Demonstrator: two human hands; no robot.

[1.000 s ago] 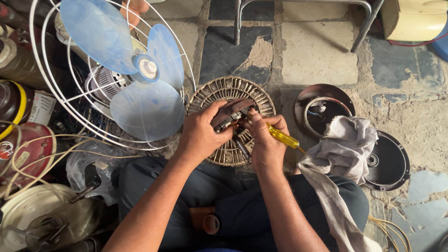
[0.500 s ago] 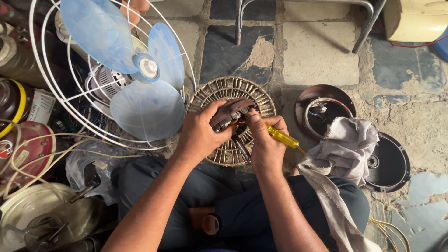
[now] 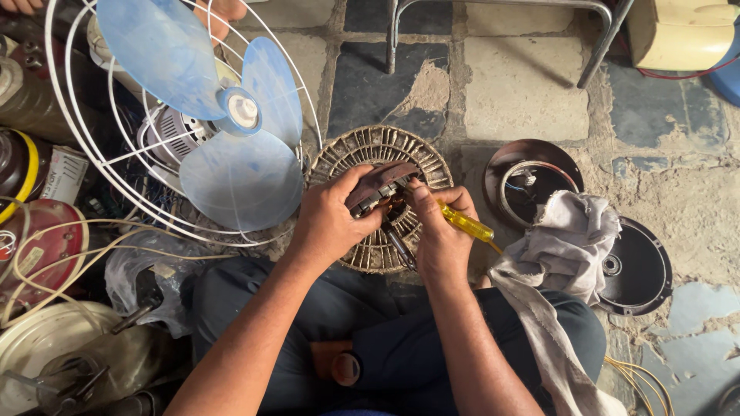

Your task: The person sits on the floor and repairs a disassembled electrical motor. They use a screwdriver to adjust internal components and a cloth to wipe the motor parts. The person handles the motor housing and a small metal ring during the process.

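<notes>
little has moved: left hand (image 3: 330, 223) fingers stay clamped on rigid, heavy-looking round wound motor stator (image 3: 379, 196); right hand (image 3: 438, 231) fingers grip yellow-handled screwdriver (image 3: 465, 223).

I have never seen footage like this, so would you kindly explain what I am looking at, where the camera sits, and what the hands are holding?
There is no machine doing the work here: a person sits on a stone floor, and the single camera is worn on their head, looking down at their own arms and lap. The left hand grips a small dark metal part over a round, ribbed fan motor core. The right hand holds a yellow-handled screwdriver, its tip pointed toward that part. To the left lies a table fan with pale blue blades inside a white wire guard. To the right are two dark round motor covers and a grey rag draped over the knee.
</notes>
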